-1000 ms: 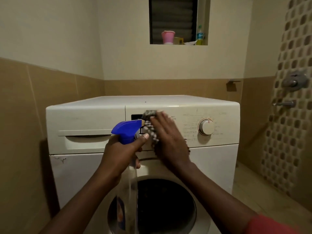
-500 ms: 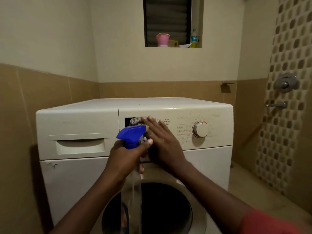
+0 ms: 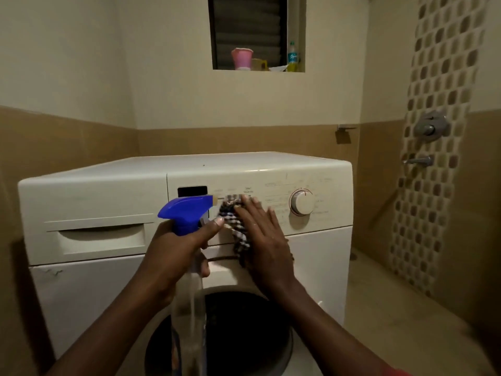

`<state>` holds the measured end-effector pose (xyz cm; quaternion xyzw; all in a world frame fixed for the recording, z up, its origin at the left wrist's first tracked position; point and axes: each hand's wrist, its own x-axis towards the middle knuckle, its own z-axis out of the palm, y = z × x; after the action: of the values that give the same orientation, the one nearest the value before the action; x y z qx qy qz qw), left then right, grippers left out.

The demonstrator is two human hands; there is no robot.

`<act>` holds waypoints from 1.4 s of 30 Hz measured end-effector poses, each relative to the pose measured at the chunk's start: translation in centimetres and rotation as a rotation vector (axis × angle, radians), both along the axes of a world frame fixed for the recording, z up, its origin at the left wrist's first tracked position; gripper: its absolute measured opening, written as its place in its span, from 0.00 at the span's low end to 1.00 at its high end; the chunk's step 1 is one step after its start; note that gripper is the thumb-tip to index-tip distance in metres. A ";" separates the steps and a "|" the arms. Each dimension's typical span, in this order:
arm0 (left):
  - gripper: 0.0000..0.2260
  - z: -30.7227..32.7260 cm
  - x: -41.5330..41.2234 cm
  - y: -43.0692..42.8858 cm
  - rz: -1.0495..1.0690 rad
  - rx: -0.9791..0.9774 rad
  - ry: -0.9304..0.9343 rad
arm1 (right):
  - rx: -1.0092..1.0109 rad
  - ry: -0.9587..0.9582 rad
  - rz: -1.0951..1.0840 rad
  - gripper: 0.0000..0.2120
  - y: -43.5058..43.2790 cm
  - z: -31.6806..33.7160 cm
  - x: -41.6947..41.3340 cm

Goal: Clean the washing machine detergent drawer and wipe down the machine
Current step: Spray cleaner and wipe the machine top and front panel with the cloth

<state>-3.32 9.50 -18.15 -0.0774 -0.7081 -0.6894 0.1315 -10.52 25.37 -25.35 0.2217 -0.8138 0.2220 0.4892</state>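
A white front-loading washing machine point(image 3: 95, 185) fills the middle of the head view. Its detergent drawer point(image 3: 100, 237) is closed at the upper left of the front. My left hand point(image 3: 173, 253) grips a clear spray bottle point(image 3: 189, 308) with a blue trigger head, its nozzle pointing right at the control panel. My right hand point(image 3: 263, 240) lies flat and presses a checked cloth point(image 3: 235, 223) against the panel, just left of the round dial point(image 3: 302, 202). The dark door glass point(image 3: 244, 335) shows below both arms.
Tan tiled walls close in on the left and behind the machine. A shower valve point(image 3: 429, 127) and tap point(image 3: 418, 160) stick out of the mosaic wall at right. A window ledge above holds a pink cup point(image 3: 242, 58) and a bottle point(image 3: 292, 57). Open floor lies to the right.
My right hand has slid the cloth along the control panel, first left and down, then right toward the dial. The spray bottle stays in my left hand. The camera has shifted a little.
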 end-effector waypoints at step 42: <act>0.15 -2.2 -3.1 5.7 0.177 -0.046 -0.084 | 0.039 0.035 -0.108 0.34 3.2 0.6 -0.2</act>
<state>-6.44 15.23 -20.34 0.0115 -0.7326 -0.6615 0.1600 -10.75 28.61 -24.75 0.1905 -0.8201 0.1755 0.5101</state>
